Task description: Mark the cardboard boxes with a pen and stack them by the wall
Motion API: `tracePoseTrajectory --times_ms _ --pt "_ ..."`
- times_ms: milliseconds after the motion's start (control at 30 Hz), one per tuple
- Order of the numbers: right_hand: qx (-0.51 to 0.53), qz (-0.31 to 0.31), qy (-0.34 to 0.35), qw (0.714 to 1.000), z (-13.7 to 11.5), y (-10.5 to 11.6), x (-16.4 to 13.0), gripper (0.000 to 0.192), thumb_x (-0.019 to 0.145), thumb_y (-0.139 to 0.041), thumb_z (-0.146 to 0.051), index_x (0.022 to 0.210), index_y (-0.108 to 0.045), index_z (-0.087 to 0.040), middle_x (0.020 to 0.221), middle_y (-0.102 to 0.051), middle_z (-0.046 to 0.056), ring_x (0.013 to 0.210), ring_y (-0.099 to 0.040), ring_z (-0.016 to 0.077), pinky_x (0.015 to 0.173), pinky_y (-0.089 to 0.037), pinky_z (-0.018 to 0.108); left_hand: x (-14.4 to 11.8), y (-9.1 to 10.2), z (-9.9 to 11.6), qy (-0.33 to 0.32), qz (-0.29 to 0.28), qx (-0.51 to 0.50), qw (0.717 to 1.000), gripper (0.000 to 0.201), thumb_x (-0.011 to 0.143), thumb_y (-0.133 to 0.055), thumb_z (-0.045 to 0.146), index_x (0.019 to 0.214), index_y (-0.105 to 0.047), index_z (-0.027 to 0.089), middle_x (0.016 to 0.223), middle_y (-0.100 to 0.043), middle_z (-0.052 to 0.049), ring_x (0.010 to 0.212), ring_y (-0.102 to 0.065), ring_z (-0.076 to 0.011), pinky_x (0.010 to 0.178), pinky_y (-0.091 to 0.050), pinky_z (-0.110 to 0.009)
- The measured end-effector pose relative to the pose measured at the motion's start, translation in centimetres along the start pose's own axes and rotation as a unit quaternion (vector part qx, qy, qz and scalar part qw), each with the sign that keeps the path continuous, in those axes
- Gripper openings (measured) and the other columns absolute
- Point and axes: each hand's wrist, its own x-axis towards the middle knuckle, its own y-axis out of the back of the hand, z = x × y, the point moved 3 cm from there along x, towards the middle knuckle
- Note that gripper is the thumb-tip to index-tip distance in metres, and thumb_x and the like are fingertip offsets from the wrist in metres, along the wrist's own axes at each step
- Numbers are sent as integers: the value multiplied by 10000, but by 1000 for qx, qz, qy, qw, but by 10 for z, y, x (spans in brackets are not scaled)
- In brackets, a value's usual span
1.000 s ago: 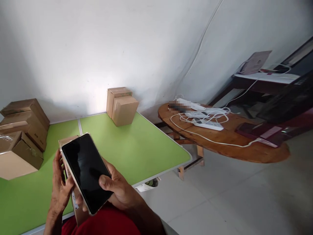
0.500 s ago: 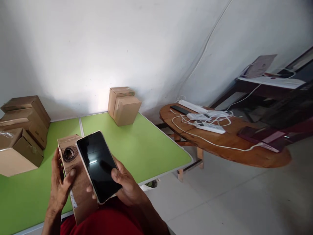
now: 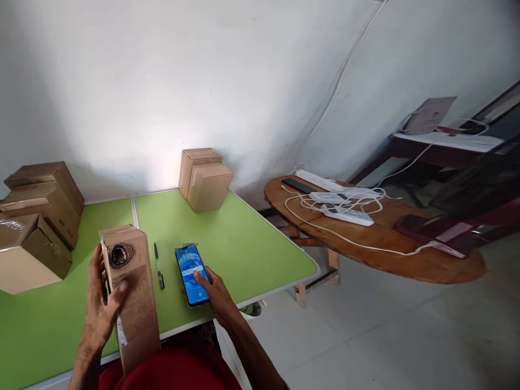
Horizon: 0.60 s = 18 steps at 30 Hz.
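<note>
The left hand (image 3: 99, 311) gripped a tall cardboard box (image 3: 130, 295) with fingers wrapped round its left edge; the box leaned slightly, long axis running from the lap up over the green counter (image 3: 244, 244), its base cut off behind red clothing. The right hand (image 3: 217, 292) lay on a lit phone (image 3: 190, 273) lying flat on the counter, long axis pointing away toward the wall, fingers loosely spread, gripping nothing. A pen (image 3: 158, 265) lay parallel between box and phone.

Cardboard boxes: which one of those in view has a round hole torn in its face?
The tall narrow box held upright by the left hand at the table's near edge. The stacked boxes at left and the pair by the wall show intact faces.
</note>
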Motion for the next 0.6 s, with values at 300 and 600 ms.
tracePoseTrajectory --times_ms 300,600 --pt "-106 54 24 993 21 18 13 742 714 -829 -878 985 -715 -197 944 -830 118 874 -792 329 789 -634 438 3 1 4 7 8 -18 1000 1133 804 -824 806 1719 -493 225 1740 -518 -195 1651 -427 -500 1341 -396 -659" --pt "-315 127 96 936 23 38 8 375 826 -724 -572 993 -741 -237 1039 -805 162 1034 -740 399 1005 -569 564 0 4 0 17 16 -39 999 1144 803 -817 813 1731 -477 238 1757 -511 -191 1653 -429 -487 1361 -346 -685"
